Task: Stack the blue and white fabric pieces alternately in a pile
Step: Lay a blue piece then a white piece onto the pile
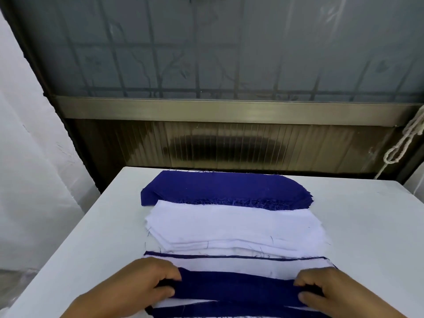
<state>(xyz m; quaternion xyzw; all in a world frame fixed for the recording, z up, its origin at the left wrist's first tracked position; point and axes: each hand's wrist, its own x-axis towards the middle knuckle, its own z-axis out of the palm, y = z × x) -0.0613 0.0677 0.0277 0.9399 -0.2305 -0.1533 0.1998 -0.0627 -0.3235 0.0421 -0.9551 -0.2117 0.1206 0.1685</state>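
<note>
Blue fabric strip (238,292): one, pinched by left hand (146,285) and right hand (321,288) fingers; supply stacks: one blue (220,187), one white (234,223)

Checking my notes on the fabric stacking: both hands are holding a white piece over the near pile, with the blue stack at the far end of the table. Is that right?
Not quite. In the head view the piece held by the left hand and the right hand is a blue piece, not white. The rest holds: it is over the near pile, and the blue stack lies at the table's far end.

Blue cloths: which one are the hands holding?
The blue piece nearest the person, pinched by left hand and right hand; the far blue stack lies untouched.
</note>
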